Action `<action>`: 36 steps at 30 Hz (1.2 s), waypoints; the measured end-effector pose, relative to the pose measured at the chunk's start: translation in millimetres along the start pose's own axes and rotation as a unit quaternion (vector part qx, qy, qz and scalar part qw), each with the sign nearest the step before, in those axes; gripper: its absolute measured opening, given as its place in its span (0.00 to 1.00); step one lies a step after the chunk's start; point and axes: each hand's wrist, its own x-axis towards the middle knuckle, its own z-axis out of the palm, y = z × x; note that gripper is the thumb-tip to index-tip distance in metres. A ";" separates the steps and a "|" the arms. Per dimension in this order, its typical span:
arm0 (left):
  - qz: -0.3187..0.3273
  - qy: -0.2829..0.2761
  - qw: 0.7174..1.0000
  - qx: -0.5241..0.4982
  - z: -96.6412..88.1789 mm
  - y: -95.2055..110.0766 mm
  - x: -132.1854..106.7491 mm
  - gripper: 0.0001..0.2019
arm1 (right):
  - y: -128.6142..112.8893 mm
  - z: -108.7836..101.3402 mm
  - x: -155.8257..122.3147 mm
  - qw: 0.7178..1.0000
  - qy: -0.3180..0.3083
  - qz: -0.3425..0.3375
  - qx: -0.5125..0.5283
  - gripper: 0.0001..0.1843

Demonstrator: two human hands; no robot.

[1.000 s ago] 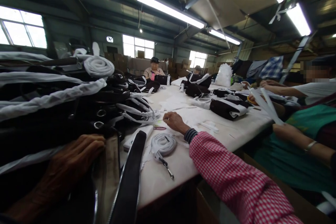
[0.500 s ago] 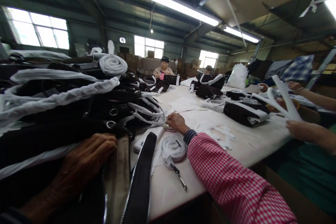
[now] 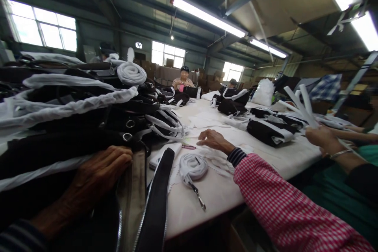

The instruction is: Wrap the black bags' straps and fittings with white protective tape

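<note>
A black bag [image 3: 103, 138] with a beige lining [image 3: 138, 181] stands open before me, its zippered flap [image 3: 156, 193] hanging toward the table's front edge. My left hand [image 3: 103, 169] is closed over the bag's rim, the thumb hidden. Over the table, my right hand [image 3: 214, 140] is held with fingers bent and apart, and nothing shows in it. Close to its left lies a small slim pink item [image 3: 189, 147], too small to name. Nearer me is a coiled strap [image 3: 193, 167] wrapped in white, with a metal snap hook [image 3: 201, 201] at its end.
Black bags [image 3: 147, 106] with white-wrapped handles are piled high on the left. Another black bag [image 3: 270, 132] lies across the white table [image 3: 206, 201]. At right, a co-worker's hand [image 3: 321, 139] holds white strips [image 3: 304, 104]. Another person [image 3: 184, 80] sits at the far end.
My right hand has moved right, away from the pile and the pink item, and its fingers have spread. My left hand stays on the bag. The co-worker's hand with the strips has shifted left.
</note>
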 end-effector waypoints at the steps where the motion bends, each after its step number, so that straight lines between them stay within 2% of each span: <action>1: 0.001 0.005 1.000 0.003 0.1 -0.4 0.3 0.18 | -5.7 1.9 3.9 1.000 0.010 -0.003 -0.001 0.12; 8: 0.036 0.005 0.999 0.003 1.1 -5.3 0.0 0.10 | -56.5 35.0 45.2 0.998 0.038 0.020 -0.044 0.11; 11: 0.045 0.004 0.999 0.004 0.8 -5.9 0.2 0.08 | -60.8 39.5 50.7 0.998 0.032 0.023 -0.054 0.13; 13: 0.052 0.002 0.999 0.011 0.2 -5.7 0.2 0.08 | -56.0 33.1 45.2 0.998 0.029 0.015 -0.054 0.10; 15: 0.058 0.001 0.998 0.021 -0.4 -5.5 0.1 0.08 | -46.4 19.6 31.5 0.998 0.031 0.008 -0.051 0.08; 17: 0.063 -0.001 0.997 0.034 -1.0 -5.1 0.2 0.08 | -33.7 2.1 9.3 0.998 0.036 0.004 -0.042 0.10; 21: 0.069 0.002 0.995 0.066 -1.5 -3.7 0.9 0.09 | -7.2 -25.5 -57.4 0.999 0.020 -0.026 0.016 0.11; 25: 0.070 0.004 0.994 0.085 -0.7 -3.2 0.7 0.10 | 2.1 -24.7 -129.8 0.973 -0.041 -0.069 0.217 0.08; 27: 0.062 -0.003 0.994 0.089 -0.2 -3.5 0.2 0.10 | -3.8 -18.4 -155.5 0.964 -0.059 -0.073 0.248 0.07; 29: 0.054 -0.010 0.994 0.091 -0.3 -3.7 -0.2 0.10 | -13.1 -13.5 -170.5 0.972 -0.048 -0.085 0.214 0.07; 32: 0.053 -0.010 0.995 0.085 -1.2 -3.5 0.2 0.12 | -22.5 -11.8 -176.4 0.985 -0.014 -0.104 0.135 0.06; 36: 0.048 -0.006 0.996 0.070 -1.2 -2.4 1.7 0.13 | -17.1 -14.2 -175.0 0.991 -0.016 -0.097 0.090 0.06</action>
